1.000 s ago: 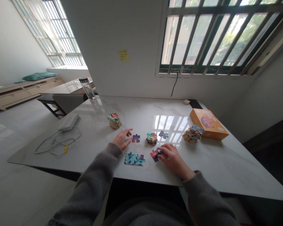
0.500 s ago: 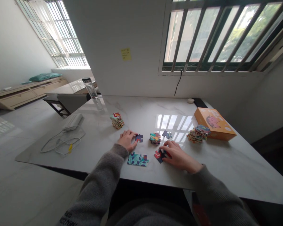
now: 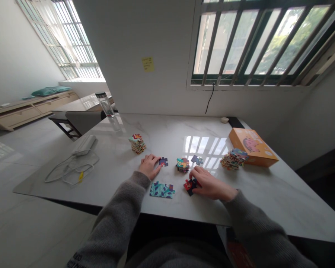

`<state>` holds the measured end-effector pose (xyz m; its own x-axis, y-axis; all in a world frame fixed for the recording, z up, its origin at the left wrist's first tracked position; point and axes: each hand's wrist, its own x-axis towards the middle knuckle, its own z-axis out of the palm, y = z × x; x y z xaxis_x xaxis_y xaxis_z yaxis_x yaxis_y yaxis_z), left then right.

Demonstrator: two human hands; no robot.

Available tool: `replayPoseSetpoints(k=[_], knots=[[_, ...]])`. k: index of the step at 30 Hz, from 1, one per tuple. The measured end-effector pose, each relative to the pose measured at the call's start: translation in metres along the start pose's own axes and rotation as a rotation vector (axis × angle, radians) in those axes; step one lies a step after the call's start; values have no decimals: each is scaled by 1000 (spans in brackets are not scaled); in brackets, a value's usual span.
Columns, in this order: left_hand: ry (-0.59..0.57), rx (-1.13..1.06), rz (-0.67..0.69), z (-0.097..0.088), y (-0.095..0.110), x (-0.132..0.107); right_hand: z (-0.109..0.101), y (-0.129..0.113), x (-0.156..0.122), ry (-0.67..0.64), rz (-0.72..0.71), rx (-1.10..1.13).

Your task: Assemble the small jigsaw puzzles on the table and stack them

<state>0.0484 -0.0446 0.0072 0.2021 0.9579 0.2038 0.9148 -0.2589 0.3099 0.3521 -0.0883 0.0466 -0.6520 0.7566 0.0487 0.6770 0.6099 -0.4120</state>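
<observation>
My left hand rests on the table, its thumb and fingers closed at the left edge of a dark purple puzzle piece with a red patch. A red and dark puzzle piece lies tilted under the fingertips of my right hand, which pinches its right side and hides part of it. Between the hands stands a short stack of puzzle pieces. Behind my right hand lies a loose dark blue piece. Joined teal leaf-patterned pieces lie flat near the front edge.
Taller piles of puzzle pieces stand at left and right. An orange box sits behind the right pile. A white power bank with cables lies at left, and a glass bottle stands at the far left edge.
My right hand has shifted the red and dark piece slightly, turning it a little. My left hand stays at its piece. The view has moved slightly.
</observation>
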Motion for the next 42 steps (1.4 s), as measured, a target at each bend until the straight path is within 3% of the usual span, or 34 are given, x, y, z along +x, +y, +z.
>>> replayPoseSetpoints(k=[6,8,13,17,21,25,29,35,42], knots=[[54,-52,60,4,-3,1,11,-16,7,110,21,214],[54,-64,94,4,-4,1,8,-27,14,165,-31,216],[58,-101,124,4,-7,0,-6,-60,53,231,-170,-30],[34,-137,112,3,-11,1,-1,-72,88,243,-148,-262],[13,-178,104,3,-16,1,15,-69,106,208,-39,-289],[18,-187,95,2,-13,0,23,-66,107,213,43,-345],[9,-157,87,0,-9,-1,22,-66,99,280,-19,-465],[4,-131,91,0,-8,-2,26,-60,92,184,-140,-443],[5,-47,115,2,-8,-4,30,-57,90,142,-131,-423]])
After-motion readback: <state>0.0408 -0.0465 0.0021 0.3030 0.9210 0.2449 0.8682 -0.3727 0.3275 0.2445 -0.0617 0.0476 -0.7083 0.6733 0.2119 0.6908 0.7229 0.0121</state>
